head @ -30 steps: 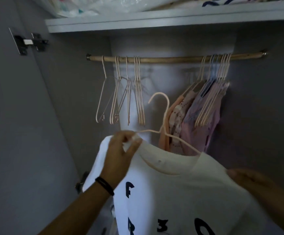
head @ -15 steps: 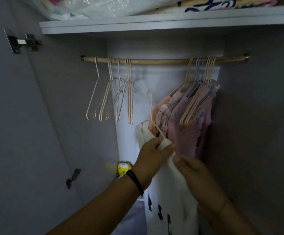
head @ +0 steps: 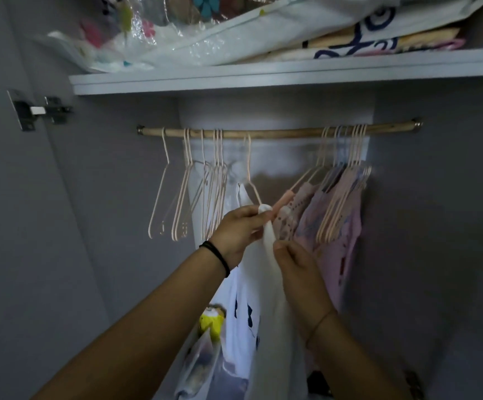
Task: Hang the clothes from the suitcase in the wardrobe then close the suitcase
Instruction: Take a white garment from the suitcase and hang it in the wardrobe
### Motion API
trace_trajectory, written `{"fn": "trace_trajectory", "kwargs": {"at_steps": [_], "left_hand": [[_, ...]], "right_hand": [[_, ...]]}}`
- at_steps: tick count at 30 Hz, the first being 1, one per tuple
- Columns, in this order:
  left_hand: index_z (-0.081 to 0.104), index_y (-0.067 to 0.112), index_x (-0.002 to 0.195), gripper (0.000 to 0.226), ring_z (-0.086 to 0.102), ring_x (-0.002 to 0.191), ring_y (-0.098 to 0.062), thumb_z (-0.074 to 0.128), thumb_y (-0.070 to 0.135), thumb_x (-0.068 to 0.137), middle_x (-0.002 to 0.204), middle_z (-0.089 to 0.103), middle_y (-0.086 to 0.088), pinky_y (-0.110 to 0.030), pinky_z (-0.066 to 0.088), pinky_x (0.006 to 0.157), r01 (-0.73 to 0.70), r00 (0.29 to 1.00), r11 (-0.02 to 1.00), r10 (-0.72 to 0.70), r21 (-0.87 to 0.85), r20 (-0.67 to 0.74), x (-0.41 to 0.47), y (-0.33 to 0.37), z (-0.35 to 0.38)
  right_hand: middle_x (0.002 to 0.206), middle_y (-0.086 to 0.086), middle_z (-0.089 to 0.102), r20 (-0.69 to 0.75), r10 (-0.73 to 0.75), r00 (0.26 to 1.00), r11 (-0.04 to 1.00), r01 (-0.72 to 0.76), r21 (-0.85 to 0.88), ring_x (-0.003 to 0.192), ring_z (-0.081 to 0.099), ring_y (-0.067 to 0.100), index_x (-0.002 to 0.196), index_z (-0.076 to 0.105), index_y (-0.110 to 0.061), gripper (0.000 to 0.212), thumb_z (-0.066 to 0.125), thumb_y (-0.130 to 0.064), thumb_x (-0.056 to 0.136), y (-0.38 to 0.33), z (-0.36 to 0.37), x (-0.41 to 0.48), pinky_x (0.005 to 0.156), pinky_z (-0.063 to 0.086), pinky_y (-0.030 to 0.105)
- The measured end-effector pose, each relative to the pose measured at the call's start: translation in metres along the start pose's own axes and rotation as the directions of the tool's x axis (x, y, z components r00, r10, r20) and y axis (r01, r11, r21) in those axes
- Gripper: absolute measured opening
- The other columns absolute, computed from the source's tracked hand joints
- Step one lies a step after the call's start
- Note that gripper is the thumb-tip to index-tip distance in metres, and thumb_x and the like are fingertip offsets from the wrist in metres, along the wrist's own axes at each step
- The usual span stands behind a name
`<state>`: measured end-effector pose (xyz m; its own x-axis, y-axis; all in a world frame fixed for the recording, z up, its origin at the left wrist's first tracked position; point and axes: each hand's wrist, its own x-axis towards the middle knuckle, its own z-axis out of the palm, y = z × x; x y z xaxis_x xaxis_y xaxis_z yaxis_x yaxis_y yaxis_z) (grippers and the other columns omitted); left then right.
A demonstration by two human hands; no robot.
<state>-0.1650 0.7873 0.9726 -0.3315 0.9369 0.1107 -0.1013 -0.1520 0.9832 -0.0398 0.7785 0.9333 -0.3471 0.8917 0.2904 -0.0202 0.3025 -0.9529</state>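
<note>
- Progress: several clothes (head: 335,215) already hang at the right end of the rod (head: 278,133). The white shirt (head: 266,298) is on a hanger (head: 249,168) whose hook sits over the rod mid-span.
- Left: empty hangers (head: 202,197) at the rod's left; suitcase out of view, so remaining clothes unknown; closing it pending.
- Left hand (head: 237,230): raised, fingers pinched shut on the shirt's shoulder at the hanger's end.
- Right hand (head: 298,269): just below, thumb and fingers closed on the shirt's edge.
</note>
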Motion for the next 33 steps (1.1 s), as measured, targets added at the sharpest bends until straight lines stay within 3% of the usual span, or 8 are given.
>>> {"fn": "trace_trajectory", "kwargs": {"at_steps": [6, 9, 11, 16, 20, 26, 29, 33], "left_hand": [[0.069, 0.014, 0.094, 0.014, 0.068, 0.071, -0.006, 0.056, 0.011, 0.093, 0.077, 0.073, 0.006, -0.015, 0.052, 0.063, -0.044, 0.990, 0.996, 0.054, -0.077, 0.130, 0.041, 0.011, -0.005], [0.067, 0.012, 0.092, 0.012, 0.066, 0.066, -0.006, 0.056, 0.010, 0.093, 0.077, 0.071, 0.002, -0.017, 0.053, 0.063, -0.041, 0.989, 0.995, 0.053, -0.090, 0.140, 0.066, 0.021, -0.005], [0.066, 0.011, 0.090, 0.012, 0.065, 0.061, -0.006, 0.055, 0.009, 0.093, 0.070, 0.069, 0.002, -0.016, 0.052, 0.059, -0.036, 0.986, 0.994, 0.052, -0.099, 0.158, 0.083, 0.027, -0.004], [0.065, 0.009, 0.092, 0.010, 0.057, 0.066, -0.012, 0.056, 0.011, 0.093, 0.078, 0.059, -0.005, -0.021, 0.050, 0.063, -0.012, 0.975, 0.999, 0.021, -0.042, 0.219, 0.122, 0.032, 0.009], [0.064, 0.010, 0.089, 0.011, 0.054, 0.073, -0.014, 0.055, 0.011, 0.093, 0.086, 0.058, -0.009, -0.020, 0.049, 0.064, 0.001, 0.969, 0.998, 0.015, -0.064, 0.247, 0.146, 0.025, 0.024], [0.062, 0.007, 0.090, 0.012, 0.054, 0.069, -0.014, 0.053, 0.012, 0.094, 0.081, 0.059, -0.007, -0.019, 0.048, 0.057, 0.013, 0.968, 0.999, -0.004, -0.034, 0.251, 0.171, 0.013, 0.042], [0.064, 0.009, 0.083, 0.018, 0.057, 0.069, -0.015, 0.051, 0.009, 0.095, 0.081, 0.061, -0.008, -0.016, 0.050, 0.054, 0.058, 0.957, 0.996, -0.035, -0.071, 0.288, 0.174, -0.002, 0.047], [0.064, 0.010, 0.086, 0.018, 0.058, 0.065, -0.016, 0.050, 0.010, 0.096, 0.079, 0.063, -0.008, -0.021, 0.051, 0.056, 0.093, 0.949, 0.992, -0.064, -0.080, 0.308, 0.173, -0.019, 0.051]], "right_hand": [[0.094, -0.010, 0.064, -0.138, 0.007, 0.990, 0.997, 0.004, 0.078, 0.092, 0.058, 0.004, 0.101, 0.065, -0.017, 0.021, 0.045, -0.023, 0.098, -0.007, 0.022, 0.032, 0.081, 0.045, 0.020], [0.096, 0.008, 0.067, -0.170, -0.012, 0.985, 0.994, 0.030, 0.102, 0.095, 0.061, 0.021, 0.094, 0.067, -0.018, 0.022, 0.047, -0.025, 0.097, -0.017, 0.027, 0.053, 0.088, 0.049, 0.035], [0.094, 0.015, 0.065, -0.212, -0.037, 0.977, 0.994, 0.058, 0.094, 0.089, 0.060, 0.028, 0.086, 0.066, -0.020, 0.023, 0.047, -0.027, 0.097, -0.023, 0.030, 0.068, 0.082, 0.050, 0.033], [0.094, 0.031, 0.059, -0.348, -0.065, 0.935, 0.989, 0.107, 0.104, 0.086, 0.056, 0.042, 0.094, 0.063, 0.005, 0.032, 0.050, -0.024, 0.095, -0.015, 0.037, 0.101, 0.072, 0.047, 0.035], [0.073, 0.017, 0.055, -0.399, -0.050, 0.916, 0.985, 0.111, 0.130, 0.071, 0.050, 0.023, 0.087, 0.062, 0.007, 0.033, 0.050, -0.023, 0.095, -0.012, 0.034, 0.123, 0.067, 0.039, 0.030], [0.065, 0.006, 0.051, -0.486, -0.032, 0.873, 0.994, 0.076, 0.073, 0.065, 0.047, 0.018, 0.076, 0.061, 0.001, 0.030, 0.051, -0.021, 0.094, 0.000, 0.030, 0.145, 0.064, 0.038, 0.028], [0.058, -0.005, 0.048, -0.485, -0.013, 0.875, 0.999, 0.029, 0.024, 0.057, 0.044, 0.009, 0.067, 0.055, -0.013, 0.029, 0.051, -0.019, 0.095, 0.011, 0.023, 0.143, 0.055, 0.033, 0.021], [0.067, 0.000, 0.055, -0.456, 0.005, 0.890, 1.000, -0.013, -0.014, 0.062, 0.048, 0.009, 0.086, 0.065, -0.005, 0.021, 0.051, -0.018, 0.095, 0.025, 0.014, 0.138, 0.056, 0.034, 0.019]]}}
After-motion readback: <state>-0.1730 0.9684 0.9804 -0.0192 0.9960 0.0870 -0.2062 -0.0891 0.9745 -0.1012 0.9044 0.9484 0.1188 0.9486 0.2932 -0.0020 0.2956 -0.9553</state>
